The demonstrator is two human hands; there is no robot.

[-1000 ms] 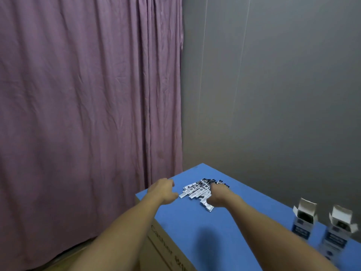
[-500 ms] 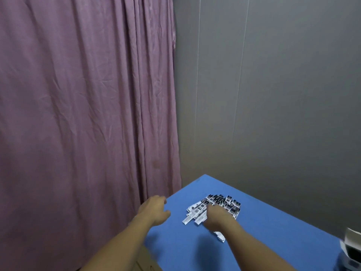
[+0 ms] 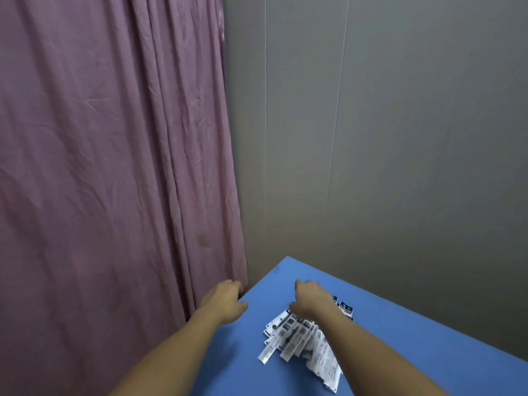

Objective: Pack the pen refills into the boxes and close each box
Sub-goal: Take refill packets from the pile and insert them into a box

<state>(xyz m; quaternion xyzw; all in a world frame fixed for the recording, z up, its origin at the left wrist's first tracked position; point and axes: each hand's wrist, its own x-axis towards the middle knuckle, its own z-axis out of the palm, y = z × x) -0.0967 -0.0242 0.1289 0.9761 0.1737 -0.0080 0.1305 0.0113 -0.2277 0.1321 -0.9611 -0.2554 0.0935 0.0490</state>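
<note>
resting right grip point(image 3: 310, 298) curled on refills point(image 3: 297, 335) | left grip point(image 3: 225, 300) loosely curled, holding nothing

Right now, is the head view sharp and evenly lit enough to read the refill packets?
Head view: dim, flat room light, no glare; the pen refills look soft, their print unreadable; both the left hand and right hand are slightly blurred; wide-angle lens tilts the wall seams.

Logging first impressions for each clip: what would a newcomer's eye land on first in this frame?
The big crumpled mauve curtain fills the left half, beside a plain grey wall. Low in the frame, a bright blue tabletop carries a fanned pile of white and black pen refill packets. The right hand rests on the pile's far end, while the left hand hovers at the table's left edge.
</note>
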